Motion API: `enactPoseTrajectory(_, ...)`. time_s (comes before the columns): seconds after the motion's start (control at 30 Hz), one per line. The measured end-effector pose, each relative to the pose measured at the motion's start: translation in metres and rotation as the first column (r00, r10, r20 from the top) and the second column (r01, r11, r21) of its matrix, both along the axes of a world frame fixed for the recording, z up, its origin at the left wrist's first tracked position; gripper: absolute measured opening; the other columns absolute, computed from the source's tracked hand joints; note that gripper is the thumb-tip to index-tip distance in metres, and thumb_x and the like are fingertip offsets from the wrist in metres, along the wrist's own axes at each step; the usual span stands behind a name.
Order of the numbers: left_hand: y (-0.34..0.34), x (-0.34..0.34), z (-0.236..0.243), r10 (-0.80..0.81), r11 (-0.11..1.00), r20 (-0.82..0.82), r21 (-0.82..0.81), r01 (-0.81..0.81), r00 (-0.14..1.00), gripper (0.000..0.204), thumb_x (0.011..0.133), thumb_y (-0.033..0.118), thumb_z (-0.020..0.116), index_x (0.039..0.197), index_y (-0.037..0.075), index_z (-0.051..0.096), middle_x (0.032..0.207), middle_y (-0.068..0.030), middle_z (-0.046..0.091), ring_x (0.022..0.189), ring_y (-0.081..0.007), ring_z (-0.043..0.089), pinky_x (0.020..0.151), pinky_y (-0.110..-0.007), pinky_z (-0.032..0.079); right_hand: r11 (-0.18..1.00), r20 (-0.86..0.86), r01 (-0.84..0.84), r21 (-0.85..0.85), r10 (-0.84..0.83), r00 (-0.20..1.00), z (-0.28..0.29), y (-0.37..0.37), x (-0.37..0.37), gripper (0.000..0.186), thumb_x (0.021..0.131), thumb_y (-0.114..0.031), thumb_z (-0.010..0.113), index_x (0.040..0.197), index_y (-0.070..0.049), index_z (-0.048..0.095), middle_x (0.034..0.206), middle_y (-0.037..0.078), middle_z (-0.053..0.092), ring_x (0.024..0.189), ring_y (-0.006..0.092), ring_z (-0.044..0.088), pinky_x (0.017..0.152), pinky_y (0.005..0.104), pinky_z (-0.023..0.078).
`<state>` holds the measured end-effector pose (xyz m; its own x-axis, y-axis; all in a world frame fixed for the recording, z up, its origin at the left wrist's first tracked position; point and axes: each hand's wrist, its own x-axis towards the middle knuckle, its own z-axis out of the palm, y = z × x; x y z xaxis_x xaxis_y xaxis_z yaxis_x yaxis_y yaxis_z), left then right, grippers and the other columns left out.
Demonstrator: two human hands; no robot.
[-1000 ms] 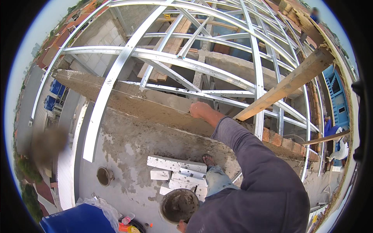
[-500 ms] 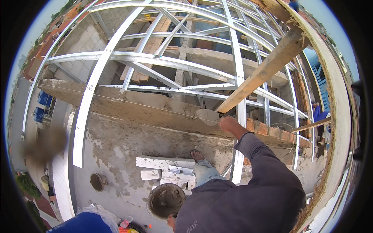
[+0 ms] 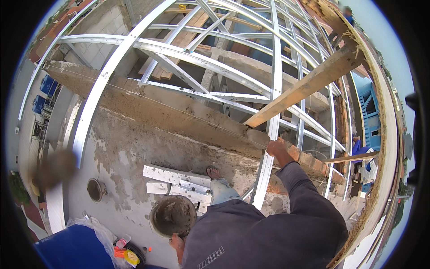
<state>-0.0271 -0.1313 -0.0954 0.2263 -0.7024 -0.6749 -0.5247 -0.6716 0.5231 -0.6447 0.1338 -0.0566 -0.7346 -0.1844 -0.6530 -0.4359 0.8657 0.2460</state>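
My right hand (image 3: 276, 148) is closed around the handle of a trowel, beside a silver metal rafter (image 3: 274, 112). The grey trowel blade (image 3: 258, 137) lies against the top of a mortar-coated wall (image 3: 179, 119), close to a slanting timber (image 3: 304, 87); its outline blends with the mortar. At the lower middle, my left hand (image 3: 178, 243) grips the near rim of a round bucket (image 3: 173, 216) with grey mortar inside. A thin string (image 3: 168, 104) runs along the wall. One bare foot (image 3: 214, 172) stands between the bucket and the wall.
White blocks (image 3: 179, 179) lie behind the bucket. A smaller bucket (image 3: 96, 190) stands to the left, a blue container (image 3: 78, 249) lower left. Metal trusses span the area beyond the wall. A rough board edge (image 3: 389, 134) curves along the right. Exposed bricks (image 3: 309, 160) continue the wall.
My right hand and the trowel have moved right along the wall, towards the metal rafter. My left hand stays at the bucket rim. The whole view has shifted and turned slightly.
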Motion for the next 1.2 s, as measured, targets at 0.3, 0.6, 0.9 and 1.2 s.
enactPoseTrajectory(0.3,0.023,0.016,-0.012,0.185,0.983,-0.219,0.03,-0.183,0.958,0.02,0.079,0.012,0.061,0.093,-0.003,0.058,0.091,-0.0162,0.062,0.072,-0.0304,0.061,0.059,-0.044,0.054,0.983,-0.15,0.041,-0.178,-0.069,0.986,0.05,-0.074,0.003,0.032,0.086,-0.013,0.066,0.114,0.002,0.068,0.11,0.023,0.072,0.105,0.0352,0.071,0.089,0.0444,0.057)
enactPoseTrajectory(0.6,0.047,0.031,-0.019,0.528,0.845,-0.018,0.114,-0.523,0.849,0.021,0.08,0.012,0.061,0.094,-0.003,0.055,0.086,-0.0176,0.059,0.065,-0.0322,0.06,0.05,-0.045,0.05,0.991,0.197,-0.059,-0.118,0.081,0.977,0.032,-0.34,-0.049,0.024,0.082,-0.002,0.059,0.098,-0.003,0.077,0.096,0.015,0.076,0.086,0.03,0.075,0.072,0.0438,0.058)
enactPoseTrajectory(0.9,0.058,0.071,-0.018,0.062,0.951,0.139,0.291,-0.101,0.988,0.033,0.085,0.019,0.062,0.108,-0.003,0.055,0.102,-0.0229,0.06,0.078,-0.0325,0.063,0.06,-0.044,0.052,0.498,-0.106,-0.167,-0.851,0.149,0.983,0.082,-0.551,0.025,0.027,0.086,-0.015,0.06,0.102,0.004,0.069,0.102,0.024,0.072,0.1,0.0399,0.069,0.086,0.0478,0.056)
enactPoseTrajectory(1.2,0.025,0.11,-0.021,-0.039,0.881,-0.069,0.469,0.067,0.997,0.031,0.085,0.01,0.068,0.112,0.0,0.058,0.108,-0.014,0.061,0.092,-0.0263,0.061,0.075,-0.041,0.054,0.327,0.29,0.379,-0.866,-0.29,0.912,-0.101,-0.476,0.157,0.036,0.092,-0.034,0.062,0.108,-0.003,0.065,0.103,0.023,0.07,0.097,0.0408,0.067,0.084,0.0531,0.053)
